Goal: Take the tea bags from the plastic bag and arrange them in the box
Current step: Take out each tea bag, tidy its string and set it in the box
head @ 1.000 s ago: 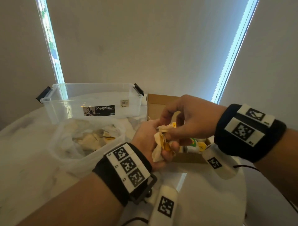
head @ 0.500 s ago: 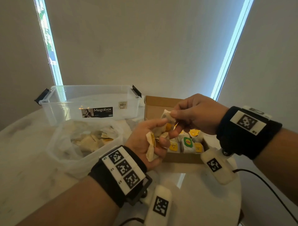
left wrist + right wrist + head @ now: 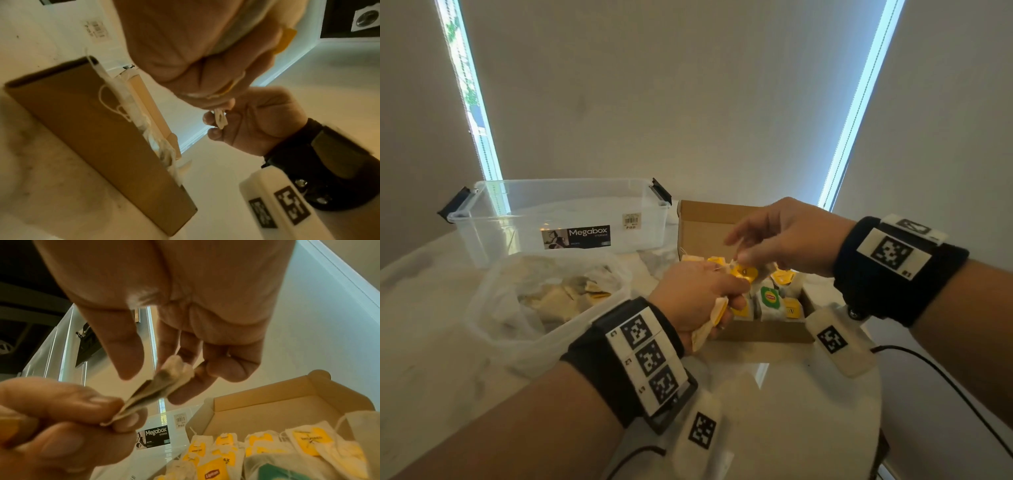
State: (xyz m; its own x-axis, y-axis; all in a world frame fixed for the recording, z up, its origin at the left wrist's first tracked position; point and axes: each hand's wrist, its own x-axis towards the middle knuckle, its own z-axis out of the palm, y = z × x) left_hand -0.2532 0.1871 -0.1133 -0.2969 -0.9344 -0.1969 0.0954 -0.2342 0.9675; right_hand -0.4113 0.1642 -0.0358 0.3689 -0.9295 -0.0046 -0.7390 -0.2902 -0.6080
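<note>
My left hand point(image 3: 734, 296) grips a small bunch of tea bags point(image 3: 714, 320) just above the near left part of the brown cardboard box point(image 3: 707, 224). One tea bag point(image 3: 164, 382) stretches from my left fingertips point(image 3: 115, 404) up to my right hand point(image 3: 738, 251), which pinches its other end over the box. Several tea bags with yellow tags point(image 3: 770, 298) stand in rows inside the box point(image 3: 257, 402). The clear plastic bag point(image 3: 493, 308), left of the box, holds more tea bags point(image 3: 565, 298).
An open clear Megabox tub point(image 3: 482, 219) stands behind the plastic bag on the white marble table point(image 3: 774, 411). The table's rounded edge runs at the right, with a black cable point(image 3: 945, 380) hanging past it.
Both hands have moved from in front of the box to above it. My right hand has drawn one tea bag up and away from the bunch in my left hand.
</note>
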